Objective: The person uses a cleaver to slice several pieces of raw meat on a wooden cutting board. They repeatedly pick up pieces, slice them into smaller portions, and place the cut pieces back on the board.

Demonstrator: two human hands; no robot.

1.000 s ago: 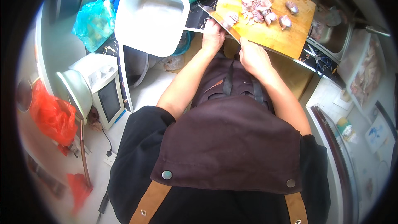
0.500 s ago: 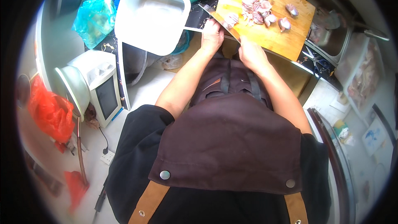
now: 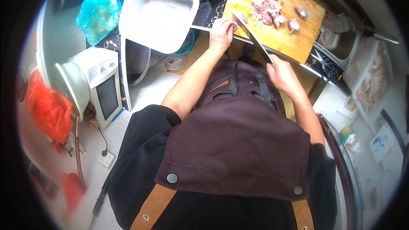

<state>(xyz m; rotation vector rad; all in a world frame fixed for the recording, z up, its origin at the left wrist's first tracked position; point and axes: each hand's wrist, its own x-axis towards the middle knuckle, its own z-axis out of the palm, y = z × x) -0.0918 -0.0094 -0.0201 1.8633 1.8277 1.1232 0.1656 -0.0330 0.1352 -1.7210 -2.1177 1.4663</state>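
Note:
My right hand [image 3: 284,74] is closed around the handle of a knife [image 3: 254,38]. The blade slants away to the left over the wooden cutting board [image 3: 294,44], its tip near a purple-skinned piece of garlic [image 3: 241,17]. My left hand [image 3: 221,35] is at the board's near left corner with its fingers curled in; a small purplish bit shows at the fingertips, partly hidden, too unclear to name. Purple-skinned garlic [image 3: 266,8] and loose skins lie heaped on the board. Two bulbs rest apart, one garlic bulb [image 3: 293,26] nearer me.
A white basin [image 3: 157,15] stands left of the board, beside teal plastic bags [image 3: 99,17]. To the right are scissors [image 3: 324,64] and a metal sink [image 3: 349,47] with things in it. A white microwave-like appliance [image 3: 102,87] and red bag [image 3: 47,110] are at left.
My right hand has moved right and toward me with the knife, so the blade now slants more steeply. My left hand has shifted only slightly, its fingers still curled.

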